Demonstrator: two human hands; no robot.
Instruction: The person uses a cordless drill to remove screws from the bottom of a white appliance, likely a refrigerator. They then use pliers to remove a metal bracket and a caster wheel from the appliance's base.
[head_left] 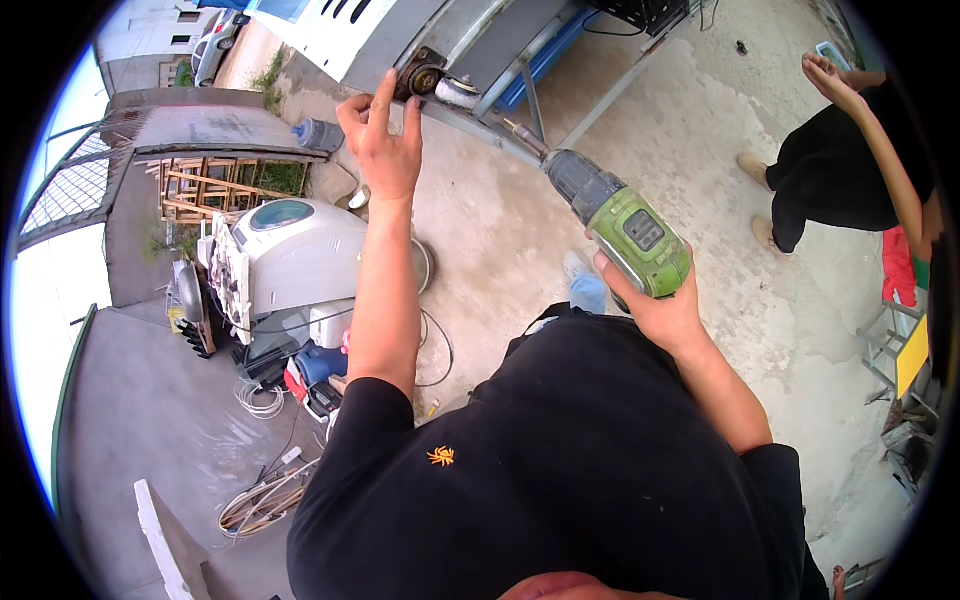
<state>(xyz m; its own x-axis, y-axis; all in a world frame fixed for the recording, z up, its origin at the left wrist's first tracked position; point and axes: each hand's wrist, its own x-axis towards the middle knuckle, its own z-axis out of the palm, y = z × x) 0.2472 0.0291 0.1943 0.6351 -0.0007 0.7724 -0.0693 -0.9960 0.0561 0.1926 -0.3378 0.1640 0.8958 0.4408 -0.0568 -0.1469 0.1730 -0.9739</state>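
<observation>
My right hand (665, 310) grips a green and grey cordless drill (640, 240) by its handle. The drill's bit points up and left, toward the metal frame of a grey machine (490, 125), with a gap between them. My left hand (385, 150) is raised at the machine's near corner, its fingers spread. Its index finger and thumb reach to a dark, greasy round metal part (425, 78) that looks like a bearing in its housing; whether they touch it I cannot tell. Beside that part sits a whitish round wheel or pulley (458, 92).
At right, another person in dark clothes (825, 170) stands with hands raised. On the left are a white washing machine (305, 260), a blue water jug (318, 135), wooden frames (230, 190), and coiled hose (260, 505). A stool with a yellow panel (910, 355) stands far right.
</observation>
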